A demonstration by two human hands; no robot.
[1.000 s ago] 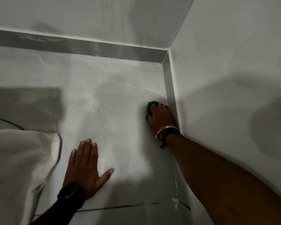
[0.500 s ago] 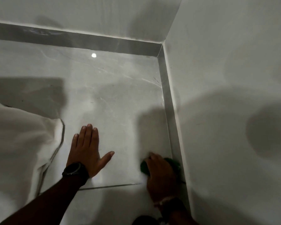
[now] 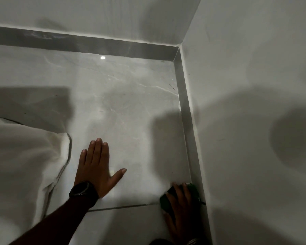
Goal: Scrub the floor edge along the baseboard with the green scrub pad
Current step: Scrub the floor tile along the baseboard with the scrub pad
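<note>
Head view. Corner of a room, dim light. Glossy grey floor tile (image 3: 127, 106), marbled, with a grout line running left to right near the bottom. A grey baseboard (image 3: 186, 124) runs from the far corner down the right side, under a pale wall (image 3: 254, 85). A second strip of it runs along the far wall.

Green scrub pad (image 3: 165, 200): near right, lying on the floor, its right edge up against the baseboard, just where the grout line meets it. Mostly covered; only dark green patches show beside and beyond the fingers.

Right hand (image 3: 179, 209): palm down on the pad, fingers spread slightly and pressing it flat to the floor. Pressed from above rather than pinched, as far as I can tell.

Left hand (image 3: 97, 167): flat on the tile, well left of the pad, fingers together, thumb out, holding nothing. Reads as a brace. Dark watch (image 3: 81, 190) on the wrist. White cloth (image 3: 24, 156) bunched at near left.

Handling, judged: pad looks light, thin and soft, likely to fold or slip on the shiny tile. Best held flat under the fingers, pressure over its middle, its edge pushed into the joint.
</note>
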